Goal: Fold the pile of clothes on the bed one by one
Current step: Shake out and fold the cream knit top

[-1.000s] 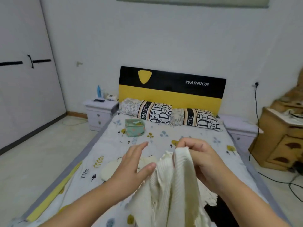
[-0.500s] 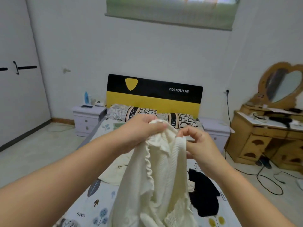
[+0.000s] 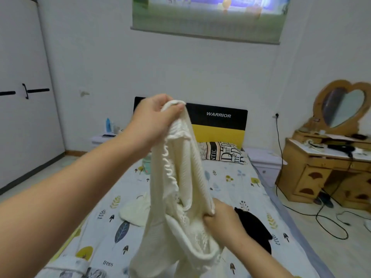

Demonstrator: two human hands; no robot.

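Ideally the person would find both shoulders of the white knit sweater (image 3: pixel 181 177) and shake it flat before laying it on the bed (image 3: pixel 230 183). At present it hangs bunched above the bed, clear of the black garment (image 3: pixel 255 229) lying there. Her left hand (image 3: pixel 154 119) grips its top edge, fingers curled tight; the right hand (image 3: pixel 220 219) pinches a lower fold
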